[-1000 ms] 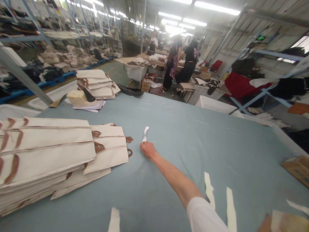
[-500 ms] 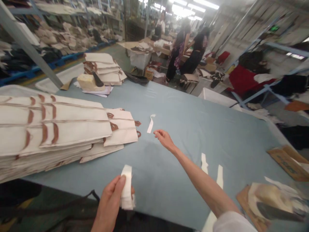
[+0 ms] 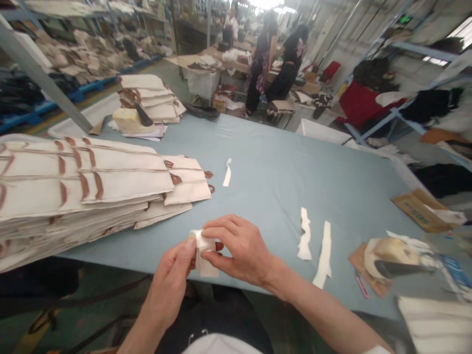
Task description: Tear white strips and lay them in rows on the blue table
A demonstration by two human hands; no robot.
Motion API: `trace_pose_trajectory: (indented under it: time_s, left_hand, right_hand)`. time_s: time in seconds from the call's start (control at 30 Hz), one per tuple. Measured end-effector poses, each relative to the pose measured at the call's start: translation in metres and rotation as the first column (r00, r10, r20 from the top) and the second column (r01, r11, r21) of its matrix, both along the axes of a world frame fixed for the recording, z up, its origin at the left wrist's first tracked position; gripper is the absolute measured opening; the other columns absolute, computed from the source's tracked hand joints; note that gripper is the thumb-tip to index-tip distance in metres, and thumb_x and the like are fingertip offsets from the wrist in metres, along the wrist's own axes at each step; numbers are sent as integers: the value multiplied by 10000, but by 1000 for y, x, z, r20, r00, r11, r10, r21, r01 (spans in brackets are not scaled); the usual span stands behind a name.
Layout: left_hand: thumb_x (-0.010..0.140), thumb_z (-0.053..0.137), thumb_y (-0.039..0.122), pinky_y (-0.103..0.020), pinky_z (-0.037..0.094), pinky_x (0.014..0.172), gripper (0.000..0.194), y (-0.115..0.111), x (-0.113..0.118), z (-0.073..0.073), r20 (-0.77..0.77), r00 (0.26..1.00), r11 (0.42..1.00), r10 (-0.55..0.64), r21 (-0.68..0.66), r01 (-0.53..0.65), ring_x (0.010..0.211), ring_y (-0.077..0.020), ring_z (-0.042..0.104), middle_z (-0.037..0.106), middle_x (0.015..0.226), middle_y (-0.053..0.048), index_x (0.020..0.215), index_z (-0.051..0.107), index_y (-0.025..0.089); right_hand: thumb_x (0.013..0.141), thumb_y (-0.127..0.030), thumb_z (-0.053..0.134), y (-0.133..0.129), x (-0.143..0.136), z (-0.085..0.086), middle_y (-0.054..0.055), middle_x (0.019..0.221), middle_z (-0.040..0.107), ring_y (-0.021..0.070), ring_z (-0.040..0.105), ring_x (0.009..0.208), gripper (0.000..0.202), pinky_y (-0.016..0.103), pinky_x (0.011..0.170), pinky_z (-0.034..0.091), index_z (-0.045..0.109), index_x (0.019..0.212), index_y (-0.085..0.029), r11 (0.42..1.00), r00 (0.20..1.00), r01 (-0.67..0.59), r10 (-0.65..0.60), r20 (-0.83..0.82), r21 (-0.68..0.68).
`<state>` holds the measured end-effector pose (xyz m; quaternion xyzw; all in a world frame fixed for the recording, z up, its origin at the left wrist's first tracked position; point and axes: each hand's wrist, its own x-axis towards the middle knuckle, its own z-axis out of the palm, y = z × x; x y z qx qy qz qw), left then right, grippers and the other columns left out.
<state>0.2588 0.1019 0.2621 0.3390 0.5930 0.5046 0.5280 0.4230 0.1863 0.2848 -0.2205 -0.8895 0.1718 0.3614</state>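
Ceiling lights are blown out up top, the window at upper right glares too, and it's pretty dim below the tabletop. Edges look stretched and smeary, background's hazy, and the held white strips are so washed out I can't really tell their layers apart.

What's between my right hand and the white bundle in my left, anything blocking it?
Nothing visible: your right hand touches the white bundle directly, while your left hand holds it from the other side.
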Motion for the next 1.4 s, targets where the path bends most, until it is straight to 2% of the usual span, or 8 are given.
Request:
trace_pose_trajectory:
  time_s: [0.2, 0.33, 0.47, 0.63, 0.77, 0.9, 1.13, 1.4]
  left_hand:
    - [853, 740, 513, -335, 560, 860, 442, -18, -4, 1, 117, 984, 991, -132, 27, 130, 884, -261, 707, 810, 974, -100, 1100, 794, 150]
    - [895, 713, 479, -320, 555, 887, 453, -24, -5, 3, 114, 976, 983, -183, 20, 182, 932, -256, 721, 812, 1077, -106, 1213, 759, 159]
    - [911, 669, 468, -314, 548, 853, 402, -23, -2, 8, -33, 982, 982, -184, 35, 185, 884, -245, 698, 802, 997, -98, 1126, 776, 146]
    - [873, 661, 461, -247, 481, 626, 325, -19, 7, 15, -176, 971, 982, -160, 74, 175, 683, -178, 567, 676, 740, -20, 910, 782, 161]
    - [827, 691, 463, -229, 436, 547, 310, -16, 15, 13, -130, 978, 986, -163, 13, 166, 579, -145, 525, 615, 644, 9, 803, 744, 158]
    - [832, 695, 536, -259, 490, 599, 423, -10, 18, 5, 33, 986, 983, -165, -78, 167, 652, -194, 624, 677, 691, -25, 936, 745, 130]
    - [903, 614, 493, -261, 461, 662, 373, 3, 16, -3, -124, 976, 983, -179, 13, 182, 724, -183, 552, 647, 769, -24, 899, 741, 142]
    - [918, 527, 437, -246, 406, 596, 319, 18, 23, -3, -286, 935, 977, -208, -18, 212, 645, -158, 498, 563, 690, 11, 726, 608, 196]
  right_hand:
    - [936, -202, 666, -22, 1, -2, 85, 1077, 780, 203, 721, 991, 213, 340, 892, 579, 631, 1145, -223, 995, 996, 1, -10, -90, -99]
    - [847, -111, 631, -32, 1, -2, 93, 1104, 770, 216, 712, 1016, 328, 358, 913, 581, 626, 1159, -212, 987, 996, -5, -10, -94, -161]
    - [827, -92, 621, -37, 2, 0, 89, 1100, 769, 211, 708, 1027, 330, 356, 940, 579, 642, 1134, -209, 975, 993, -1, -26, -119, -224]
    - [939, -119, 601, -33, 4, -9, 71, 1026, 794, 197, 715, 935, 186, 326, 860, 581, 670, 1083, -214, 994, 996, 49, -57, -74, -98]
    - [1011, -198, 587, -27, 4, -22, 47, 916, 794, 176, 722, 857, 132, 309, 833, 566, 697, 941, -217, 977, 989, 94, -114, -95, -191]
    - [1027, -226, 555, -23, 7, -29, 30, 901, 785, 158, 725, 841, 167, 289, 801, 567, 699, 943, -213, 921, 980, 113, -165, -109, -374]
    - [986, -196, 594, -5, 20, -28, 89, 1095, 791, 203, 724, 978, 174, 329, 874, 575, 654, 1149, -193, 989, 1000, -16, 17, 11, -145]
    - [1032, -183, 518, 9, 16, -48, 60, 912, 803, 182, 709, 798, 190, 301, 775, 538, 696, 965, -197, 994, 996, 92, -92, 7, -53]
